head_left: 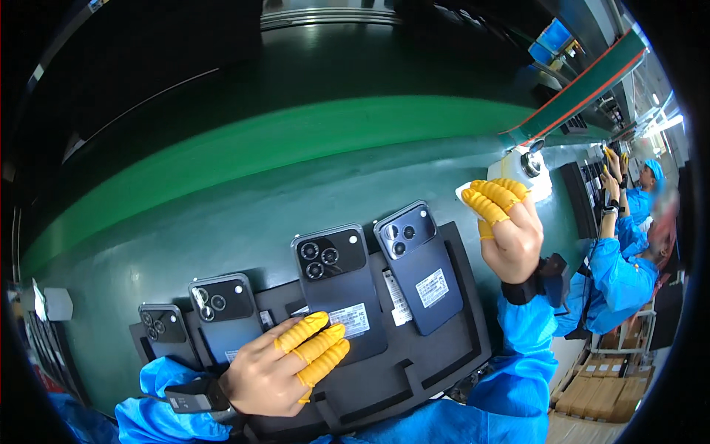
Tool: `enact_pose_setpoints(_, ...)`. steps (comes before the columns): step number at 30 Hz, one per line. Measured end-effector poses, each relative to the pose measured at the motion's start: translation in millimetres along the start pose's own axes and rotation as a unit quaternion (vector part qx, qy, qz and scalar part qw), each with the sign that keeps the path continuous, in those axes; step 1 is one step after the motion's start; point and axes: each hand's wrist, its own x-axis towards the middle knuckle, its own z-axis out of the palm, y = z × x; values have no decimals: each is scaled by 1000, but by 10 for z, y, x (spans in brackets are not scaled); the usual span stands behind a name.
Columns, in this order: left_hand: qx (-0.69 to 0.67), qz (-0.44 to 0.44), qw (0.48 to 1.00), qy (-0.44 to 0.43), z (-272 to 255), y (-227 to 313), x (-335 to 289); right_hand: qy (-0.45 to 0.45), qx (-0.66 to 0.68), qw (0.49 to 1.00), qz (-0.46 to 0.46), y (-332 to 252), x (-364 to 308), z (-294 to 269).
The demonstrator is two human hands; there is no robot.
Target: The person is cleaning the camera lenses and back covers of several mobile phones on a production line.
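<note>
Several dark blue smartphones lie camera side up on a black foam tray [464, 296]. My left hand [277, 366], in yellow finger cots, rests with fingers stretched out over the lower part and white label of one smartphone [336, 292]. To its right, a second smartphone [421, 274] lies tilted across the tray. Two smaller-looking smartphones are at the left, one [229, 314] nearer my hand and one [166, 333] farther off. My right hand [510, 229] is raised at the right, its yellow-covered fingers closed on a small white wipe [463, 194], mostly hidden. It is close to a white dispenser bottle [504, 169].
A green work surface [200, 214] extends behind the tray. Dark trays [580, 196] stand at the far right, beside co-workers [617, 274] in blue clothing. Brown cartons [603, 388] are low at the right. A white box-shaped thing [55, 303] stands at the left.
</note>
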Motion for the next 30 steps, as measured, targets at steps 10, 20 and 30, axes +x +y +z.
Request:
enact_pose_setpoints(10,15,5,999,-48,-58,5,-118,-51,96,979,-173,-651,488,41)
enact_pose_setpoints(20,-6,11,1000,-24,-22,11,-137,-48,173,958,-225,-1133,692,546)
enact_pose_setpoints(30,15,1,999,-29,2,-10,-180,-86,196,957,-194,-1106,588,446)
